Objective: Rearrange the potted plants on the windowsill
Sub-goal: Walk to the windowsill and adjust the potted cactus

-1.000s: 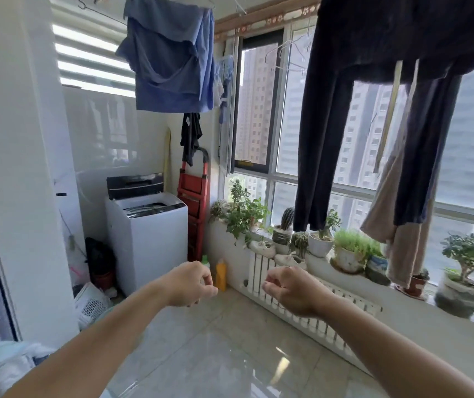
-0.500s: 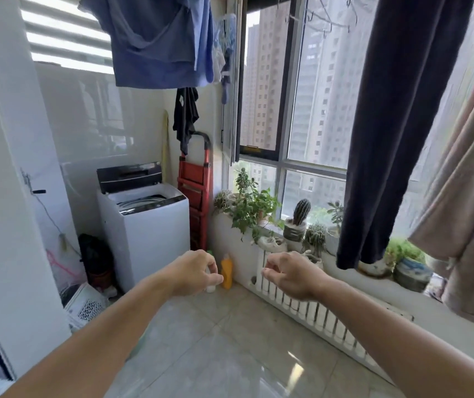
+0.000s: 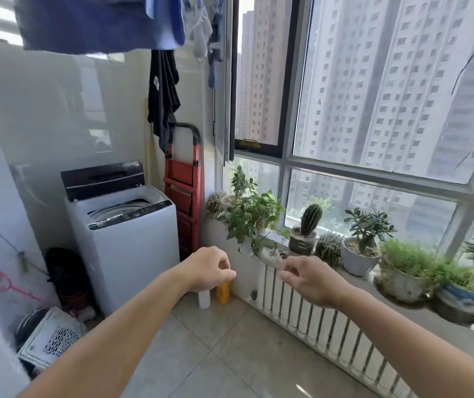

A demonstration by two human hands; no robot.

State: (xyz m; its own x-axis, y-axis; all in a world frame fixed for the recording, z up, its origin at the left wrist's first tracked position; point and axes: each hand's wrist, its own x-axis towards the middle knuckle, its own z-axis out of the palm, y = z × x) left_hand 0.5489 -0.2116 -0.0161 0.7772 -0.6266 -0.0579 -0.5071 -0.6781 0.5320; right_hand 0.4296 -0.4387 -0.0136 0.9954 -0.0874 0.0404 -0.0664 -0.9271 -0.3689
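A boxy white washing machine [image 3: 126, 234] is standing left of the left hand [image 3: 211, 268], which is curling loosely, holding nothing. The right hand [image 3: 309, 278] is hovering half-open, fingers bent, empty. Just beyond it, glossy trailing leaves [image 3: 251, 218], a ribbed cactus [image 3: 310, 215] and round ceramic pots [image 3: 355, 258] are lining the stone windowsill [image 3: 402, 317].

Potted plants stand in a row on the windowsill [image 3: 402, 311], above the radiator [image 3: 316, 320]. The cactus pot [image 3: 303, 239] stands left of the jade plant pot [image 3: 356, 257]. The stepladder [image 3: 184, 196] stands between the washing machine [image 3: 126, 239] and the windowsill.
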